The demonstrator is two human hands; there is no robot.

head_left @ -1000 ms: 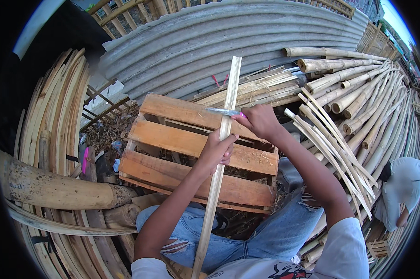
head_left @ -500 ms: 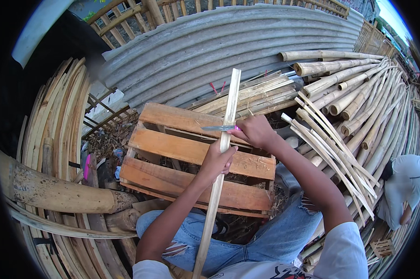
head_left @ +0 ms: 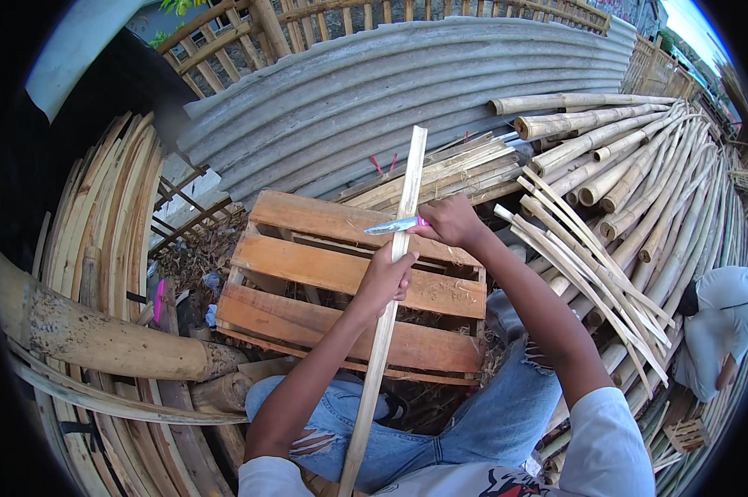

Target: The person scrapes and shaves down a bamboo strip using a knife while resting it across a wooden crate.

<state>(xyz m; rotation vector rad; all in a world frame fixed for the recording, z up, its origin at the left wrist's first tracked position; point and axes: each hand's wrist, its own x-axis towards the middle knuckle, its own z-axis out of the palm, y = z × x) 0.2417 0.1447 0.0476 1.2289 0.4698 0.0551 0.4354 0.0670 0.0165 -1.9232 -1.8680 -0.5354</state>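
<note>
Head view: a long, pale bamboo strip [head_left: 381, 340] is held out over the slatted wooden crate [head_left: 283, 311], its long axis running from the wearer's lap up and slightly rightward to a free far end. The left hand [head_left: 385, 277] has its fingers closed around it partway along. Just beyond that grip, the blade of a knife [head_left: 390, 224] crosses the strip almost at right angles, tip pointing left; whether its edge bites into the wood, I cannot tell. The right hand [head_left: 447, 222], just right of the strip and farther from the body than the left, is closed about the knife's pink handle, though most of those fingers are hidden. So the strip passes straight through the left fist and lies left of the right one.

Beneath the forearms are ripped jeans [head_left: 490, 431]. Split strips [head_left: 589, 282] and bamboo poles [head_left: 556, 124] lie to the right; a corrugated sheet [head_left: 390, 74] stands behind.
</note>
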